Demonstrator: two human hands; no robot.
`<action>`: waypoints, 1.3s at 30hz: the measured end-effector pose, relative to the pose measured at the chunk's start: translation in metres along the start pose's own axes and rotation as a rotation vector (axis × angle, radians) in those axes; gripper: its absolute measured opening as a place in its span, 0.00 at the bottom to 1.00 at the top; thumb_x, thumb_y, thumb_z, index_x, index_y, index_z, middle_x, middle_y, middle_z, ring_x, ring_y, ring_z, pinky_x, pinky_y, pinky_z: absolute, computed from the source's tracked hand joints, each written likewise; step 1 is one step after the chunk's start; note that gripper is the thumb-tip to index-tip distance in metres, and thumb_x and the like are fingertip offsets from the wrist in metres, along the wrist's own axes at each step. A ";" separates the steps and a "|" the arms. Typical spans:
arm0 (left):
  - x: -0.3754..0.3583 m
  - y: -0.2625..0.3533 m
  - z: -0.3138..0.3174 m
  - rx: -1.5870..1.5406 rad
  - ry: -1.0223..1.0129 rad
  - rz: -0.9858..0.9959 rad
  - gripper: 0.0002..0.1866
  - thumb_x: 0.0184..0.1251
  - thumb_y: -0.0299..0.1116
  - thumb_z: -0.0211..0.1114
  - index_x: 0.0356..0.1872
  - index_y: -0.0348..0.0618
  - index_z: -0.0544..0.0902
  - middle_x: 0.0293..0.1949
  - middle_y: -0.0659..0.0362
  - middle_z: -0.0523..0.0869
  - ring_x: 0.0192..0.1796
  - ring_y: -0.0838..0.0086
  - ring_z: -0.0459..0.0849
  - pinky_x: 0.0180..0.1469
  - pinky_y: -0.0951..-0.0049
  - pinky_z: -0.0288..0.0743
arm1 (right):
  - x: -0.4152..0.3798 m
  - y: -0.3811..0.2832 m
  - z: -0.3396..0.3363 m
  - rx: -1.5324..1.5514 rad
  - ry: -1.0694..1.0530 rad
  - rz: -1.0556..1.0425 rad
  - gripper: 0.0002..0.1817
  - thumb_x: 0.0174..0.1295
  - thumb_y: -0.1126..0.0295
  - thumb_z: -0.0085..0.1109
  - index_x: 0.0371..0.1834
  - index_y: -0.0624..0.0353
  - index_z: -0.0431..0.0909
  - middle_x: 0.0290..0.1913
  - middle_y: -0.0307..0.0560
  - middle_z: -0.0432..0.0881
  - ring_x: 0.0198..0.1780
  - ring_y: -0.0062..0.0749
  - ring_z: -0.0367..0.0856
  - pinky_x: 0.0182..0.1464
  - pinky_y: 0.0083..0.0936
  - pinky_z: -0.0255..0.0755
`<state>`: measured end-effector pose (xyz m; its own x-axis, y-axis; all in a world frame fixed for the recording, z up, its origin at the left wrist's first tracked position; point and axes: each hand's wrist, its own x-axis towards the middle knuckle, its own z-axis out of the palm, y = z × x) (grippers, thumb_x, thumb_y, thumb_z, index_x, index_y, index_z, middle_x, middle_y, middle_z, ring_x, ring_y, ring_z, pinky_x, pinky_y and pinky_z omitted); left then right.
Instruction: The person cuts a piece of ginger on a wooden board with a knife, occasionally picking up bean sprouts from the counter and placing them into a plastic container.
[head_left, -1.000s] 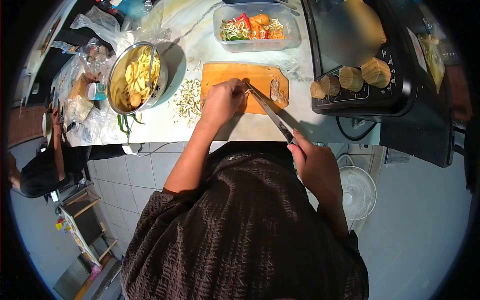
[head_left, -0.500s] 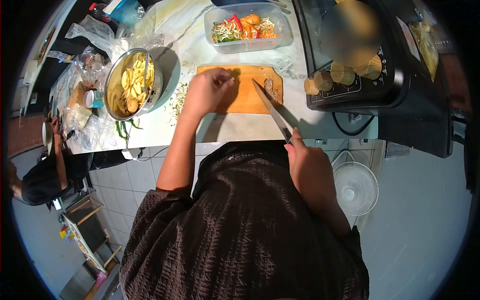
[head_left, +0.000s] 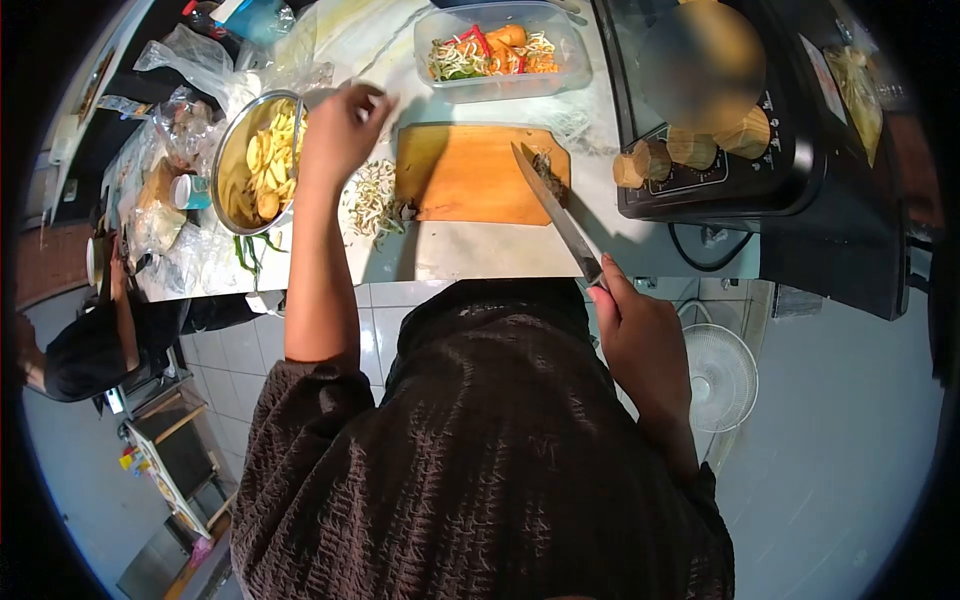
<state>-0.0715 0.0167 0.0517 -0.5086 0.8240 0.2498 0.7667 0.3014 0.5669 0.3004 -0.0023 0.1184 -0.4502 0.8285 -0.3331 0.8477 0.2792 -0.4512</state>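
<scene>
My right hand (head_left: 645, 335) grips the handle of a kitchen knife (head_left: 560, 220), its blade slanting up and left over the right part of a wooden cutting board (head_left: 470, 180). Brown chopped scraps (head_left: 548, 175) lie beside the blade at the board's right edge. My left hand (head_left: 342, 135) is raised above the counter, left of the board, near a steel pot (head_left: 222, 185) of yellow slices (head_left: 268, 165). Its fingers are curled into a pinch and slightly blurred; what they hold, if anything, I cannot make out. Below it lies a pile of bean sprouts (head_left: 372, 195).
A clear plastic container (head_left: 500, 92) with bean sprouts, red pieces and greens stands behind the board. On the right is a black stove (head_left: 730, 185) with wooden knobs. Plastic bags (head_left: 185, 65) and green chillies (head_left: 250, 255) lie left. Another person (head_left: 90, 345) is at far left.
My left hand has moved left and away from me, off the board toward the pot, uncovering more of the sprout pile. The right hand and knife have shifted slightly right.
</scene>
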 end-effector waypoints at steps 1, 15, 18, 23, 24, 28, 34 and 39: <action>-0.014 -0.009 -0.001 0.047 -0.168 0.011 0.15 0.64 0.41 0.72 0.43 0.40 0.88 0.37 0.51 0.91 0.34 0.61 0.89 0.39 0.65 0.80 | 0.002 0.000 0.001 -0.001 -0.006 -0.006 0.19 0.73 0.65 0.56 0.62 0.65 0.79 0.38 0.62 0.86 0.38 0.58 0.85 0.39 0.43 0.76; -0.087 -0.051 0.010 0.177 -0.391 -0.076 0.07 0.64 0.28 0.68 0.41 0.40 0.87 0.46 0.47 0.82 0.49 0.49 0.83 0.53 0.56 0.76 | 0.018 -0.004 0.012 0.042 0.040 -0.223 0.17 0.69 0.71 0.61 0.58 0.67 0.80 0.39 0.61 0.86 0.39 0.59 0.85 0.41 0.42 0.77; -0.090 -0.055 0.008 0.148 -0.381 -0.058 0.07 0.65 0.27 0.66 0.41 0.38 0.85 0.47 0.46 0.82 0.50 0.47 0.82 0.53 0.54 0.76 | 0.017 -0.003 0.013 0.027 0.037 -0.231 0.17 0.69 0.71 0.62 0.58 0.67 0.80 0.38 0.61 0.86 0.38 0.58 0.85 0.40 0.42 0.77; -0.091 -0.042 -0.005 0.019 -0.371 -0.060 0.07 0.69 0.28 0.64 0.41 0.35 0.83 0.47 0.46 0.81 0.50 0.48 0.81 0.53 0.55 0.76 | 0.017 0.004 0.016 0.054 0.055 -0.244 0.20 0.71 0.61 0.59 0.60 0.61 0.80 0.29 0.63 0.83 0.34 0.61 0.84 0.36 0.49 0.75; -0.090 -0.039 -0.007 -0.061 -0.375 -0.078 0.07 0.69 0.27 0.64 0.42 0.34 0.83 0.47 0.46 0.81 0.50 0.49 0.82 0.53 0.56 0.76 | 0.018 0.005 0.016 0.060 0.065 -0.248 0.20 0.71 0.61 0.59 0.60 0.61 0.80 0.29 0.63 0.83 0.34 0.61 0.84 0.36 0.49 0.75; -0.091 -0.040 0.001 -0.148 -0.214 0.031 0.07 0.71 0.27 0.64 0.42 0.32 0.82 0.49 0.47 0.82 0.52 0.52 0.82 0.55 0.62 0.75 | 0.019 0.005 0.015 0.053 0.054 -0.223 0.20 0.71 0.61 0.59 0.60 0.60 0.80 0.29 0.63 0.83 0.35 0.61 0.84 0.36 0.50 0.75; -0.083 -0.022 0.011 -0.299 -0.340 -0.062 0.09 0.71 0.29 0.65 0.41 0.31 0.81 0.51 0.47 0.83 0.57 0.52 0.80 0.59 0.63 0.74 | 0.018 0.006 0.012 0.047 0.038 -0.190 0.20 0.72 0.60 0.58 0.61 0.60 0.80 0.30 0.63 0.83 0.35 0.61 0.84 0.37 0.50 0.75; -0.085 -0.014 0.038 -0.239 -0.293 0.055 0.08 0.70 0.30 0.65 0.41 0.36 0.84 0.50 0.49 0.84 0.55 0.52 0.80 0.60 0.60 0.73 | 0.016 0.009 0.008 0.028 0.013 -0.124 0.19 0.70 0.67 0.61 0.61 0.63 0.80 0.41 0.61 0.86 0.39 0.56 0.86 0.40 0.41 0.77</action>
<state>-0.0242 -0.0391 -0.0067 -0.3091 0.9485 0.0693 0.6594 0.1612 0.7343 0.2982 0.0096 0.1022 -0.5470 0.7949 -0.2625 0.7776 0.3664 -0.5109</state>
